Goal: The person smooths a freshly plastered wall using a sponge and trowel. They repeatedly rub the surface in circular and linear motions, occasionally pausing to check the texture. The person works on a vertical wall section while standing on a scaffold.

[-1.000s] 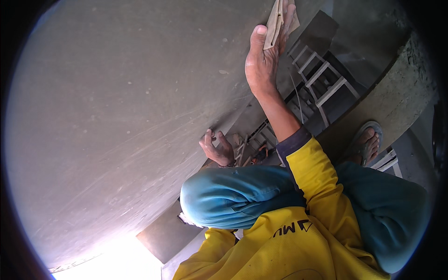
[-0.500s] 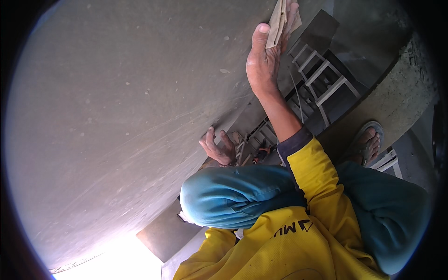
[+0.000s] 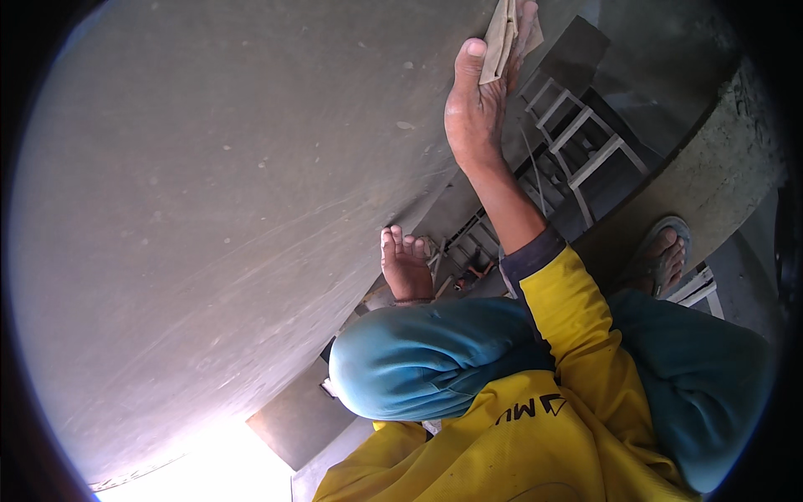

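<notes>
My right hand (image 3: 478,121), reaching up to the top of the view, grips a folded piece of tan sandpaper (image 3: 499,46). The thumb lies on one side of the fold, the fingers on the other. Its edge is at the large grey wall (image 3: 209,184), pressed close or touching; I cannot tell which. Beyond my bent knee, my left hand (image 3: 406,266) is raised beside the same wall, palm showing and fingers stretched. Nothing is in it. The left forearm is hidden behind the knee.
Far below on the right stands a pale ladder-like frame (image 3: 577,146). My sandalled foot (image 3: 665,255) rests on a curved grey ledge (image 3: 711,180). A brown panel (image 3: 305,418) stands near bright light at the lower left. Pale specks and scratches mark the wall.
My left hand has shifted slightly right and turned, its fingers going from curled to straighter. The right hand with the sandpaper has barely moved.
</notes>
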Tool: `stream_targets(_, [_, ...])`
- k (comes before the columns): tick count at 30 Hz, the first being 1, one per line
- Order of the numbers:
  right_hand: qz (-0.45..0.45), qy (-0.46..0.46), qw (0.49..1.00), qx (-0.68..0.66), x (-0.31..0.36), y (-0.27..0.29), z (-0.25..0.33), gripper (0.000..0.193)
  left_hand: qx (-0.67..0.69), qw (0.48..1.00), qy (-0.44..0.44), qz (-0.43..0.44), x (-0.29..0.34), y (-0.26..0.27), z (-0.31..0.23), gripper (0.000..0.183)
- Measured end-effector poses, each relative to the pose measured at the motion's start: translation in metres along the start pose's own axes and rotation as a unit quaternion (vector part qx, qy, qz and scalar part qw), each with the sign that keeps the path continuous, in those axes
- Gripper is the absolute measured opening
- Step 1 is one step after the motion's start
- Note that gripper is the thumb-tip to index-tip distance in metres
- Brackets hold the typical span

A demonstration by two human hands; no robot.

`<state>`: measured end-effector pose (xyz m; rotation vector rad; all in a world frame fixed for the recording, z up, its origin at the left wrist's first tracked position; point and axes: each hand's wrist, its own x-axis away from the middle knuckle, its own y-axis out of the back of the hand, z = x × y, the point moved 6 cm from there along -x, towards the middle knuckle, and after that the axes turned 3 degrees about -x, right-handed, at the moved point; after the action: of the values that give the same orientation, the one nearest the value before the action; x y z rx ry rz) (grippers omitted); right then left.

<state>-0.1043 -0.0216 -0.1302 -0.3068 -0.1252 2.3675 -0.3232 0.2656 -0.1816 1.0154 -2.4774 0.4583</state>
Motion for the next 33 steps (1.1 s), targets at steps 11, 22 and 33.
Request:
stream_targets(11, [0.009, -0.022, 1.000, -0.002, 0.004, -0.001, -0.005, 0.077, 0.178, 0.971, 0.099, 0.128, 0.004, -0.014, 0.009, 0.014])
stream_targets(22, [0.022, -0.045, 0.999, 0.017, 0.004, 0.002, -0.005, 0.080, 0.209, 0.960, 0.121, 0.145, 0.005, -0.024, 0.007, 0.013])
stream_targets(33, [0.013, -0.037, 0.999, 0.003, 0.004, 0.001, -0.009, 0.080, 0.158, 0.982, 0.080, 0.067, 0.002, -0.011, 0.012, 0.012])
